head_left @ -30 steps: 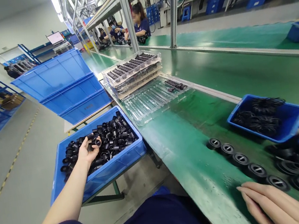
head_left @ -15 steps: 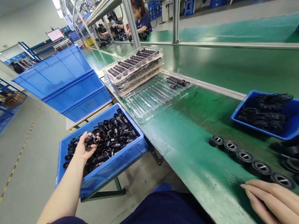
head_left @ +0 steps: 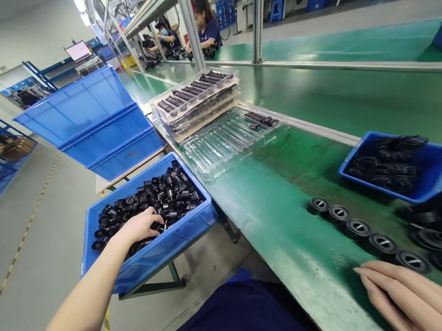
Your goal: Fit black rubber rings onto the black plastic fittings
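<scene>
Head view, landmark: the parts bin [head_left: 168, 253], a blue plastic bin.

Black cylinders [head_left: 172, 186]: a loose heap, inside the parts bin. Left hand [head_left: 142, 225]: reaching into the parts bin over its near side, palm down; fingers bent into the cylinders, one cylinder showing right at the fingertips; whether they are clamped on it cannot be told, the hand covering the parts below. Right hand [head_left: 414, 291]: well to the right of the parts bin and nearer the wearer; fingers side by side, tips hanging low; undersides hidden, so whether they grip anything cannot be told.

Black round pieces [head_left: 357, 228]: five, in a slanting row right of the parts bin, the nearest just beyond the right hand. Larger black rings [head_left: 431, 239]: a cluster farther right of the parts bin, partly dark. Blue tray [head_left: 435, 184]: far right of the parts bin, holding coiled black cables [head_left: 396, 170]; second blue tray beside it, cut by the frame. Clear tray [head_left: 218, 144]: beyond the parts bin to the right, small black parts at its far end. Tray stack [head_left: 200, 110]: behind that, filled on top. Stacked blue bins [head_left: 107, 130]: directly beyond the parts bin.

Bench [head_left: 270, 213]: green-topped, along the parts bin's right side. Grey floor [head_left: 13, 218]: left of the parts bin, striped line. Co-workers [head_left: 209, 31]: seated, far beyond the parts bin.
</scene>
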{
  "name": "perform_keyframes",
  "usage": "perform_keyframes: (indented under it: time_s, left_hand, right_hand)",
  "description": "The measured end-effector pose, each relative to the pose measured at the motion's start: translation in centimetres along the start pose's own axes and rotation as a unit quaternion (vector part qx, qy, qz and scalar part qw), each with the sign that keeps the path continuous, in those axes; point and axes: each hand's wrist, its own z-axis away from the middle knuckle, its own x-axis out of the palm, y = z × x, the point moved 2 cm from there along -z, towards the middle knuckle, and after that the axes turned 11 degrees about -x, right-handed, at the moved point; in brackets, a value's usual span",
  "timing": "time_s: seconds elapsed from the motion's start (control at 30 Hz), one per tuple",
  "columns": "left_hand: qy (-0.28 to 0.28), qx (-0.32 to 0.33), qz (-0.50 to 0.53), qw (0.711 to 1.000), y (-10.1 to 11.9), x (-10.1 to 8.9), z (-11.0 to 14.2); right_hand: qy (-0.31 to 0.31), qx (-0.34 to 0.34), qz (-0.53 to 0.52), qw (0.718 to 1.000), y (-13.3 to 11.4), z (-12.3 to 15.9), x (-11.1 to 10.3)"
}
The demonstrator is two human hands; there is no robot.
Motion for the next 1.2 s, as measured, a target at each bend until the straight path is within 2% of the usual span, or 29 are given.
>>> perform_keyframes:
  time_s: [0.07,0.13,0.2,0.27,0.37,0.43,0.5,0.6,0.67,0.7,0.73,0.8,0.87,0.9,1.0,1.1,1.2]
  left_hand:
    - [0.017,-0.011,0.114,0.993,0.2,-0.6,0.2]
    - [0.032,-0.02,0.26,0.965,0.6,-1.5,0.8]
    - [0.037,-0.017,0.402,0.915,1.7,-2.2,1.6]
    - [0.02,0.001,0.527,0.85,3.8,-2.6,2.3]
    - [-0.057,0.03,0.647,0.76,8.6,-2.3,2.9]
    - [-0.128,0.04,0.684,0.717,12.5,-1.9,3.2]
    - [-0.201,0.048,0.698,0.685,16.6,-1.3,3.5]
    - [-0.303,0.057,0.69,0.655,22.5,0.1,4.4]
    - [-0.352,0.068,0.664,0.657,26.1,1.3,5.4]
    - [-0.366,0.082,0.639,0.671,27.8,2.0,5.9]
    - [-0.372,0.102,0.607,0.695,29.4,2.8,6.4]
    - [-0.356,0.164,0.514,0.763,32.3,4.5,7.5]
    - [-0.31,0.251,0.407,0.822,34.8,6.1,8.6]
    - [-0.283,0.292,0.362,0.839,35.8,6.9,9.1]
    - [-0.238,0.367,0.29,0.851,38.0,8.6,10.2]
    - [-0.261,0.37,0.269,0.85,38.9,9.5,10.4]
    - [-0.29,0.347,0.27,0.85,38.7,9.7,9.8]
  right_hand:
    - [-0.025,-0.008,0.006,1.0,0.1,0.2,-0.1]
    - [-0.017,-0.007,0.013,1.0,0.2,0.3,-0.3]
    - [-0.009,-0.015,0.019,1.0,0.1,0.1,-0.4]
    - [-0.005,-0.026,0.027,0.999,-0.2,-0.5,-0.6]
    - [0.008,-0.038,0.039,0.998,-0.7,-1.5,-1.2]
    - [0.022,-0.038,0.039,0.998,-1.2,-2.0,-1.4]
    - [0.035,-0.019,0.027,0.999,-1.8,-2.3,-1.5]
    - [0.056,0.042,-0.024,0.997,-2.9,-2.6,-1.4]
    - [0.068,0.101,-0.08,0.989,-3.7,-2.7,-1.3]
    - [0.078,0.132,-0.114,0.982,-4.1,-2.8,-1.3]
    - [0.094,0.167,-0.152,0.97,-4.5,-2.8,-1.3]
    - [0.136,0.22,-0.235,0.937,-4.9,-2.8,-1.4]
    - [0.158,0.243,-0.279,0.916,-5.1,-2.8,-1.6]
    - [0.158,0.249,-0.275,0.915,-5.1,-2.7,-1.7]
    - [0.144,0.266,-0.208,0.93,-4.7,-2.2,-2.2]
    - [0.142,0.275,-0.175,0.934,-4.1,-1.6,-2.5]
    - [0.135,0.28,-0.169,0.935,-3.9,-1.3,-2.4]
